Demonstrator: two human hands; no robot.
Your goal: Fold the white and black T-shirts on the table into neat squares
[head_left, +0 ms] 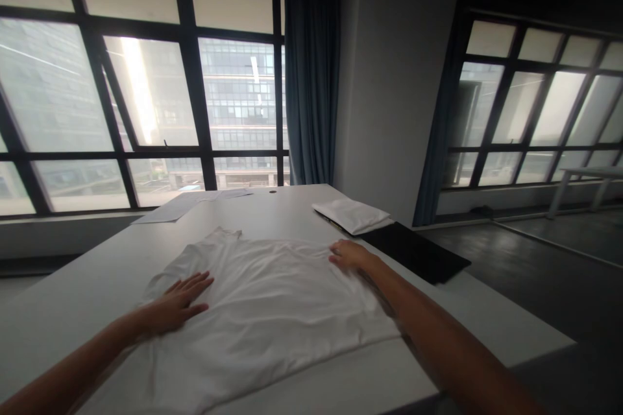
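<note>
A white T-shirt lies spread over the near part of the table, with soft wrinkles across it. My left hand rests flat on its left side, fingers stretched out and spread. At the shirt's far right edge is my right hand. Its fingers are bent and close together on the fabric there, and the fingertips are partly hidden. Just beyond that hand, a folded white cloth sits partly on a flat black board.
The white table reaches toward the windows. Sheets of paper lie at its far left, and a small dark round hole is near the far edge. Beyond are a blue curtain, a grey pillar and another table.
</note>
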